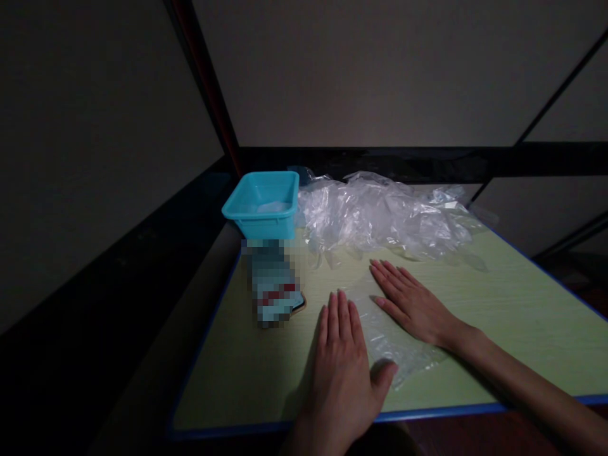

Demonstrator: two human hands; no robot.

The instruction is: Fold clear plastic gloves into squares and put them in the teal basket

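Observation:
A clear plastic bag [396, 351], partly wrinkled, lies flat on the pale green table [513, 297] between and under my hands. My left hand [342, 367] rests palm down at the bag's left edge, fingers stretched forward and thumb out to the right over the plastic. Palm down too, my right hand [411, 304] lies across the bag's upper right part with its fingers extended toward the upper left. Neither hand grips anything. Beyond them, a large heap of crumpled clear plastic bags [380, 212] spreads along the back of the table.
At the back left corner stands a turquoise basket [266, 225] with something pale inside. In front of it lies a phone [298, 305], mostly covered by a pixelated patch. Blue edging [441, 411] borders the table, and a wall rises behind it.

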